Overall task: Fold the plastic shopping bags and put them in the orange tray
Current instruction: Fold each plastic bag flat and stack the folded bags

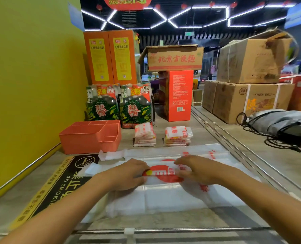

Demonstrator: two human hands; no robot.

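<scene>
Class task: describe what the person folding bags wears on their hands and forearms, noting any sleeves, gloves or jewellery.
Nothing is worn. The left hand and the right hand are bare, with no gloves, rings, watch or bracelets visible. Both forearms are uncovered as far as the picture's bottom edge; no sleeve shows.

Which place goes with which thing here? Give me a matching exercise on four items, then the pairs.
Things:
1. orange tray
2. two stacks of folded bags
3. flat plastic bag
4. grey backpack

Places:
A. under both hands, left hand and right hand
B. far right, in front of cardboard boxes
C. by the yellow wall, with nothing in it
D. side by side, right of the tray

Pairs: 1-C, 2-D, 3-A, 4-B
</scene>
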